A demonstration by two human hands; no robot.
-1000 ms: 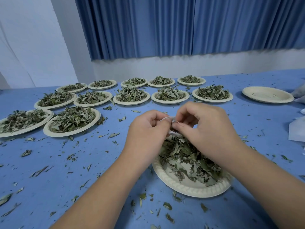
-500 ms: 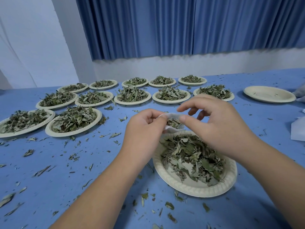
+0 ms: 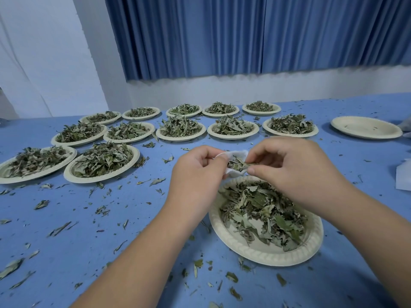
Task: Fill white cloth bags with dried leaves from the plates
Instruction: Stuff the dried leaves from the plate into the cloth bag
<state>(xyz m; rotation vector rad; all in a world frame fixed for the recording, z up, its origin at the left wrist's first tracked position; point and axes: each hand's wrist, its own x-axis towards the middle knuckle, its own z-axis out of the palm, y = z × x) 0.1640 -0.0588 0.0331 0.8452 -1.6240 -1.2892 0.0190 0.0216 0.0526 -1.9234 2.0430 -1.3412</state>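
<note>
left hand pinches bag mouth above plate | right hand pinches leaves into it | risk: narrow mouth, brittle leaves spill onto surface

The small white cloth bag is nearly swallowed here! The left hand curls over one side, the right hand pinches the other, and only a strip of rim and a lower corner peep out. How full is it? No telling.

The near round cream paper plate loses its far rim under that right hand. Another leaf-heaped cream paper plate is sliced off at the left edge.

On the right, a flat white sheet is cut short, and a pale grey scrap shows too little to name. The left forearm and right forearm run out of frame.
</note>
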